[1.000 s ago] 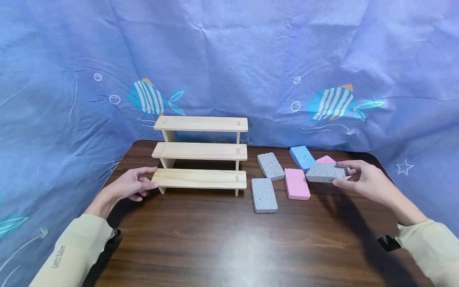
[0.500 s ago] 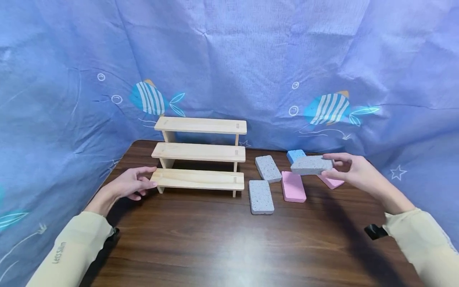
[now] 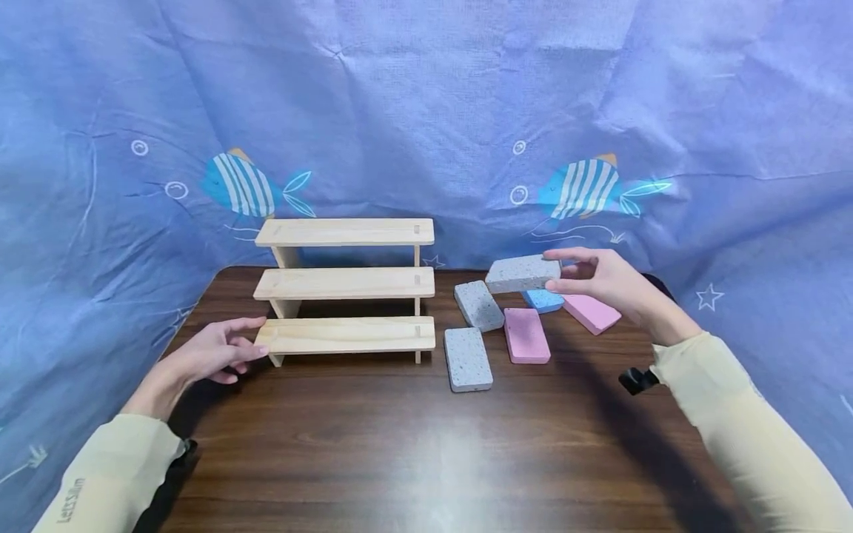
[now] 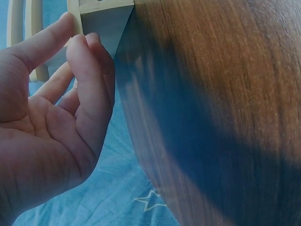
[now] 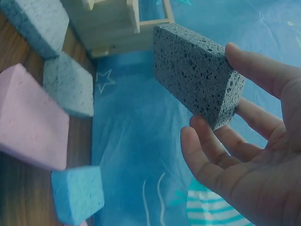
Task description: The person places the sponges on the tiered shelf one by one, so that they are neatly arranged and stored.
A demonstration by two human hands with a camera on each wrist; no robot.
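My right hand (image 3: 609,285) pinches one end of a grey speckled sponge (image 3: 522,274) between thumb and fingers. Raised over the back right of the table, the sponge partly covers a blue sponge (image 3: 543,300) in the head view. Its porous face shows in the right wrist view, where the fingertips (image 5: 235,51) press its near end. A three-tier wooden display shelf (image 3: 346,335) stands at the left back. At the left end of its lowest board, my left hand (image 3: 209,352) grips the edge between thumb and fingers, also seen close up in the left wrist view.
Two grey sponges, one nearer (image 3: 469,360) and one farther (image 3: 478,306), lie right of the shelf. Beside them are a pink sponge (image 3: 526,337) and another pink sponge (image 3: 591,312). A blue fish-print cloth (image 3: 400,111) hangs behind the dark wooden table (image 3: 346,444).
My right hand has carried the grey sponge left and upward, uncovering the rear pink sponge. The left hand stays at the shelf's end while the head view has shifted slightly.
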